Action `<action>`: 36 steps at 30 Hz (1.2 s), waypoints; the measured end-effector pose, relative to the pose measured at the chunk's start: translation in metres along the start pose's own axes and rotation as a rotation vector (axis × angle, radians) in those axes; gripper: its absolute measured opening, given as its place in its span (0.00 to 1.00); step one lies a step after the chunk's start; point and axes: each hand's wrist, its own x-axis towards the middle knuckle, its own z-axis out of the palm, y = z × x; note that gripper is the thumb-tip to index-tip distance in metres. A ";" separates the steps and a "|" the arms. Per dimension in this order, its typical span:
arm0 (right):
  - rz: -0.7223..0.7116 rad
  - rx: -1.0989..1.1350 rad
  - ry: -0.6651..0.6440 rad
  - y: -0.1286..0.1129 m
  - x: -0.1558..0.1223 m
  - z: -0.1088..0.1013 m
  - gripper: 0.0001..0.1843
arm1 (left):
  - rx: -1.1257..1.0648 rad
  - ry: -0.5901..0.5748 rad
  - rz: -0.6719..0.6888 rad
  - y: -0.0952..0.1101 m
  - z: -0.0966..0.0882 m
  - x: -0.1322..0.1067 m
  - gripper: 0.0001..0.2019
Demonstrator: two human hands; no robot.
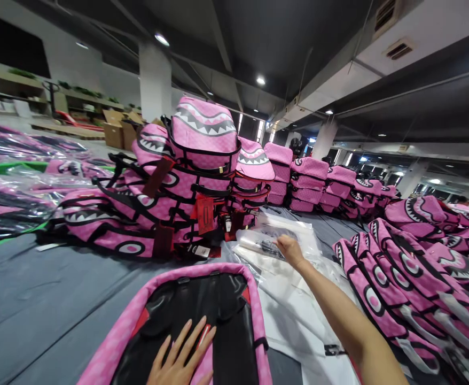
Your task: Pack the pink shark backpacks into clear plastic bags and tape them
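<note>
In front of me a pink backpack lies with its black padded side up. My left hand rests on that black surface, fingers spread. A small red-and-white piece shows between two of its fingers; I cannot tell what it is. Reaching forward, my right hand has its fingers curled closed at a pile of clear plastic bags. It seems to grip the top bag, though the fingertips are partly hidden. White sheets or bags lie below that pile.
Pink shark-mouth backpacks with red tags are stacked straight ahead. More backpacks lean in a row on the right, and stacks continue behind. Plastic-wrapped backpacks lie at left. Grey cloth covers the table.
</note>
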 end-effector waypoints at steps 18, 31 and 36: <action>0.072 0.974 -0.400 -0.190 -0.179 -0.038 0.28 | -1.774 0.140 -1.110 0.096 -0.120 0.062 0.34; 0.370 1.426 -0.241 -0.204 -0.176 -0.036 0.29 | -1.579 0.162 -1.090 0.071 -0.149 0.047 0.30; 0.364 1.478 -0.264 -0.209 -0.187 -0.027 0.31 | -1.607 0.129 -1.157 0.102 -0.136 0.035 0.34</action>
